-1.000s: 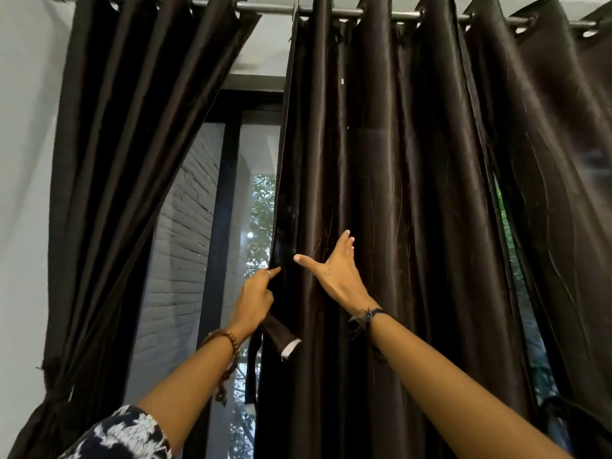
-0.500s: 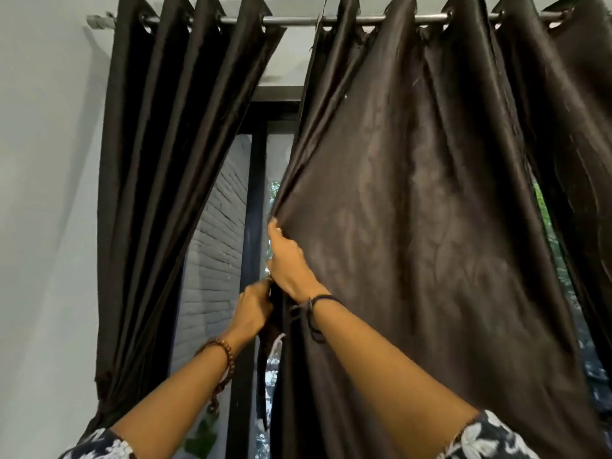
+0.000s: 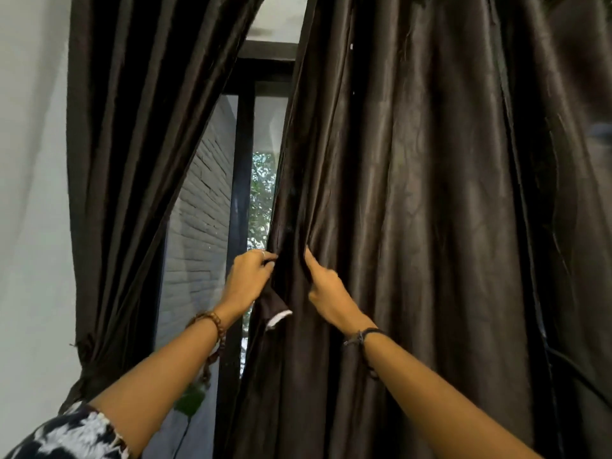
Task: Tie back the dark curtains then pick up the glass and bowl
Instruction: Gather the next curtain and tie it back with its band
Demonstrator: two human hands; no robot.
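- Gathering the middle curtain [image 3: 414, 226] at its left edge, we are working with both hands at about the same height, just in front of the window frame [image 3: 243, 160].
- Our left hand [image 3: 246, 281] is closing its grip on the curtain's edge, fingers curled round the hem, with a short tie-back strip [image 3: 273, 309] hanging just below it.
- Our right hand [image 3: 326, 293] is pinching a fold of the same curtain just beside the left hand; its fingertips are buried in the fabric.
- The left curtain [image 3: 132, 160] is already bunched and tied low against the wall [image 3: 29, 193].
- To do this step well, we are judging that the folds should be collected evenly towards one side, held firm in one hand, and the strip passed round the whole bundle before any slack escapes.
- A further dark curtain [image 3: 579, 226] is hanging at the far right, and we cannot tell whether it is tied.
- The glass and bowl are not appearing in this view, so no containers or contents can be reported.
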